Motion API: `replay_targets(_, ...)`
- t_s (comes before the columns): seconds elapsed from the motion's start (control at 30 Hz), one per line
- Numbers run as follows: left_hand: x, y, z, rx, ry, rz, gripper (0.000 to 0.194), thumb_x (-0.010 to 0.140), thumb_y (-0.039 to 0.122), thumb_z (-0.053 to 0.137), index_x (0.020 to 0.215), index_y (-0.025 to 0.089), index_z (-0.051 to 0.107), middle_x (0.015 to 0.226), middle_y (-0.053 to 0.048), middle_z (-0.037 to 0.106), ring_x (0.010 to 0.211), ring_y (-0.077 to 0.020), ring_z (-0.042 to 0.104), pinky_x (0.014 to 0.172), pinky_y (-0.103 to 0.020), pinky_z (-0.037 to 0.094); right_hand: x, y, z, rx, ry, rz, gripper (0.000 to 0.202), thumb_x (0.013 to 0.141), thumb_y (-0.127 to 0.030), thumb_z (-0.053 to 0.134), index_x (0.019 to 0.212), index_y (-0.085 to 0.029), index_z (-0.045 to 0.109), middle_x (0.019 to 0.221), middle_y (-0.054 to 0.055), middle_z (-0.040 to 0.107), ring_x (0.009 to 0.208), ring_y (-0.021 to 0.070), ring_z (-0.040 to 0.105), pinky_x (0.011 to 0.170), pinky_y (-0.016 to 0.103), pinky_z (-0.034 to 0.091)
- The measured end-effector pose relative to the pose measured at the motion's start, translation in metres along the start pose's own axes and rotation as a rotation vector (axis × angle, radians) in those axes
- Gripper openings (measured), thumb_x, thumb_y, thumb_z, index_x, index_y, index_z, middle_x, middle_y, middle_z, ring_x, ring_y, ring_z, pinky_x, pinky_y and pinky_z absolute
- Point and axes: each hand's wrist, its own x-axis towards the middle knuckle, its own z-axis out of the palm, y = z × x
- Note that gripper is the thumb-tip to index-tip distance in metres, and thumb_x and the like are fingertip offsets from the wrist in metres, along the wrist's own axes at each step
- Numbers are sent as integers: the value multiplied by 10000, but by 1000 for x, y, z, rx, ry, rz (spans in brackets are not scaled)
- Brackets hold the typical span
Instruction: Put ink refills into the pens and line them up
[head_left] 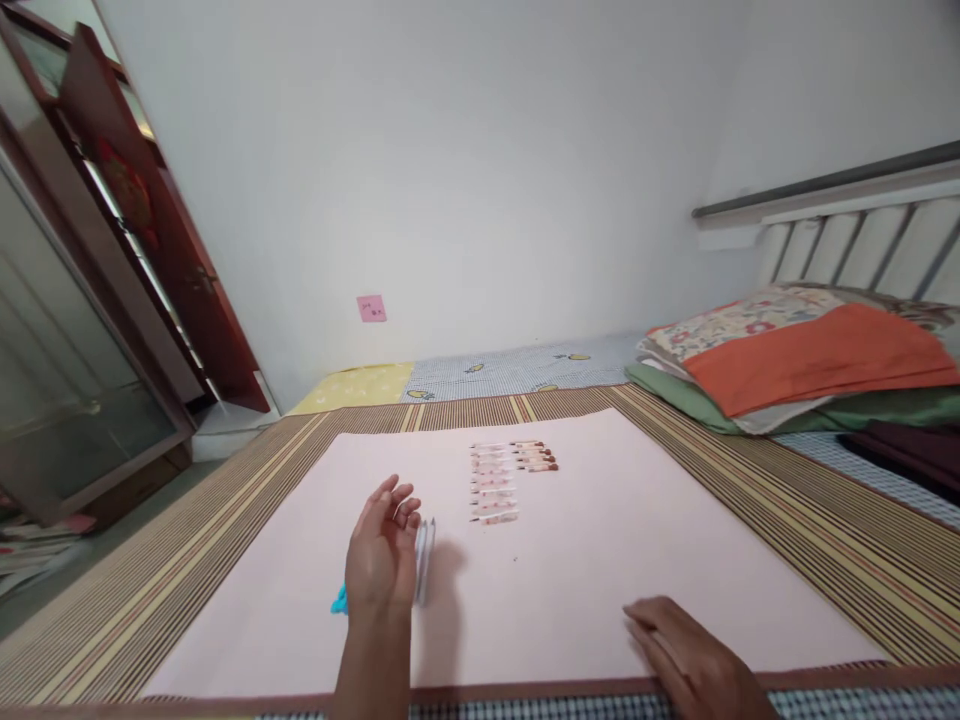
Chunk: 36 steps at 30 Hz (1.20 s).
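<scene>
My left hand (382,560) is raised over the pink sheet, palm turned partly up, its fingers loosely bent and apart with nothing in them. Close by its right side lie two slim pale pens (425,562), partly hidden by the hand. A bright blue object (340,600) pokes out from behind my left wrist; its kind is hidden. At the lower right, my right hand (690,655) is low over the sheet, thumb and forefinger drawn together; what they hold, if anything, cannot be made out. Farther off, several pale patterned pens (493,491) form a column beside several brown-tipped ones (537,456).
The large pink sheet (585,590) covers much of a striped mat (247,490). Folded bedding (817,350) is piled at the right below a radiator (862,240). A pink note (371,308) is stuck on the wall. To the left is a reddish door (180,260).
</scene>
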Motion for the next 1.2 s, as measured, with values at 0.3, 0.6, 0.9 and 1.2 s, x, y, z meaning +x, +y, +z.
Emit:
replay_targets(0.3, 48, -78, -39, 55, 186, -87, 165, 747, 182, 680, 904, 132, 698, 738, -40, 672, 568, -95, 582, 489, -173, 451, 136, 47, 44, -190, -96, 104, 280, 958, -192, 413, 1062, -209, 672, 1107, 94, 707, 1015, 237, 668, 885, 356, 502)
replay_targets(0.6, 69, -72, -47, 170, 217, 72, 271, 698, 286, 713, 928, 146, 680, 756, -12, 671, 590, -99, 572, 534, -208, 425, 231, 77, 101, -438, -309, 126, 218, 897, -53, 467, 999, -157, 628, 1098, 114, 679, 992, 221, 594, 828, 305, 367)
replay_targets(0.9, 72, -72, -48, 183, 199, 34, 295, 674, 312, 726, 909, 141, 675, 731, -10, 670, 573, -103, 574, 536, -221, 414, 242, 83, 107, -443, -386, 169, 110, 870, -186, 588, 975, -163, 613, 1124, 127, 603, 1012, 243, 540, 807, 315, 331)
replay_targets(1.2, 75, -69, -49, 163, 218, 20, 266, 662, 286, 698, 879, 132, 677, 684, -15, 672, 541, -107, 569, 509, -208, 404, 236, 84, 97, -359, -464, 132, 88, 828, -96, 548, 860, -178, 549, 902, 60, 629, 811, 177, 539, 678, 266, 300)
